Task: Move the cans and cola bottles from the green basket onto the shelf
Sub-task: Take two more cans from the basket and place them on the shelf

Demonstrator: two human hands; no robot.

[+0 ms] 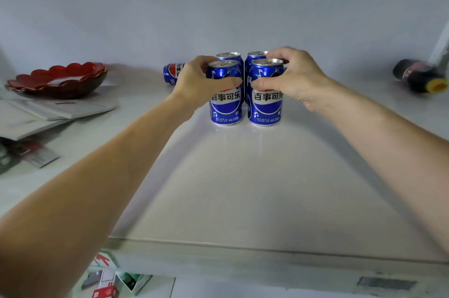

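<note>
White shelf (243,188), hands gripping upright cans (226,103)

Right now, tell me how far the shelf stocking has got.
Done: two rear cans stand upright on the shelf; another can lies on its side behind the left hand, and a cola bottle lies at far right. In hand: the left hand grips the front left can, the right hand the front right can, both resting on the shelf. Left: unknown; the basket is out of view.

Rear cans (229,56) mostly hidden behind front pair; lying can (173,73) half hidden by left hand (194,83); cola bottle (421,75) blurred.
</note>
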